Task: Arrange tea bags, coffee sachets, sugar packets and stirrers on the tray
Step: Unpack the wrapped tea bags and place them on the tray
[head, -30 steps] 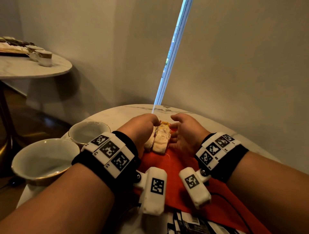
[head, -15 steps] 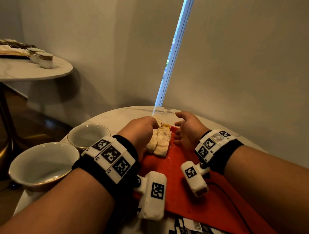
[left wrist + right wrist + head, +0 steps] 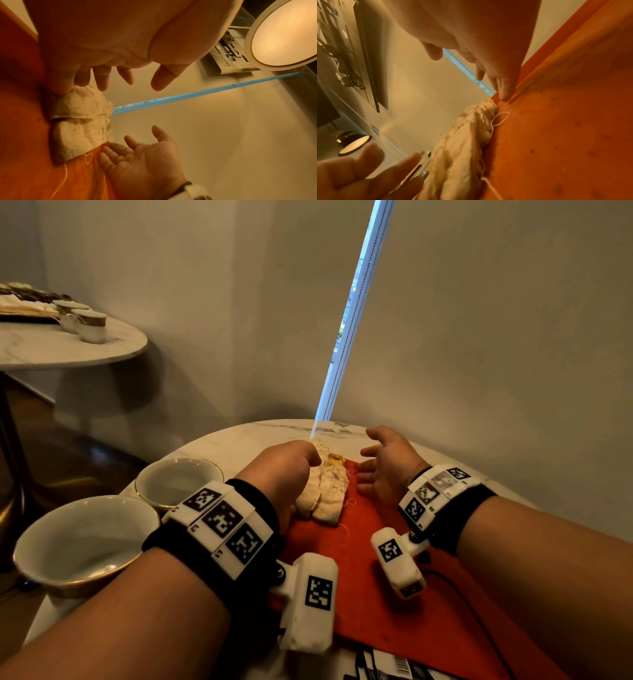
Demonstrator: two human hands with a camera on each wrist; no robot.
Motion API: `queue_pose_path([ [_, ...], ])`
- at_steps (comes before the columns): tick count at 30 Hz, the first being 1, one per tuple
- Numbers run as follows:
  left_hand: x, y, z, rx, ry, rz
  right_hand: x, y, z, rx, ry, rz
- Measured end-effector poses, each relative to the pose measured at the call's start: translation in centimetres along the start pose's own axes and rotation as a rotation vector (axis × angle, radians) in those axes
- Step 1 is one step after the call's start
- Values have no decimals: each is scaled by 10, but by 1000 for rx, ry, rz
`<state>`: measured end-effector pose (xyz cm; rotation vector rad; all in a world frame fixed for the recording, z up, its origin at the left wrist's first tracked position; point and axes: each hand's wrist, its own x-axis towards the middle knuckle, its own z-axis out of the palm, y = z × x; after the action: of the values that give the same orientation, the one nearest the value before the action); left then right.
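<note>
The tea bags (image 3: 323, 491) lie in a small pile at the far left corner of the red tray (image 3: 370, 570), right between the two hands. The pile is long, and its long way runs away from the person, the same way the fingers point. The left hand (image 3: 284, 470) is the nearer one: it sits tight against the left side of the pile. In the left wrist view its fingers (image 3: 102, 79) are loose and spread, and only the finger nearest the tray touches the top of the pile; it does not grip anything. The right hand (image 3: 388, 465) is just to the right of the pile, palm facing it, a little apart. Its fingers are straight and relaxed and hold nothing; one fingertip (image 3: 505, 93) rests by the tray's edge. I think the next move is to let the pile sit and go for other things.
</note>
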<state>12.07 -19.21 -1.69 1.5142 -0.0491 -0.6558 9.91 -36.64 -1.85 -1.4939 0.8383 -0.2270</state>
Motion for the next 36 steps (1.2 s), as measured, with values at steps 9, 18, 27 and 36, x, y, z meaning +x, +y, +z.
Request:
queue_pose_path([
  [9, 0, -2, 1, 27, -62, -57, -52, 9, 3, -164, -153, 99],
  [18, 4, -4, 3, 27, -60, -77, -59, 7, 17, -171, -278, 135],
  [27, 4, -5, 2, -16, -55, -72, -50, 10, 6, -101, -102, 75],
  [36, 4, -5, 2, -53, -55, -45, -47, 11, 6, 176, -249, 108],
])
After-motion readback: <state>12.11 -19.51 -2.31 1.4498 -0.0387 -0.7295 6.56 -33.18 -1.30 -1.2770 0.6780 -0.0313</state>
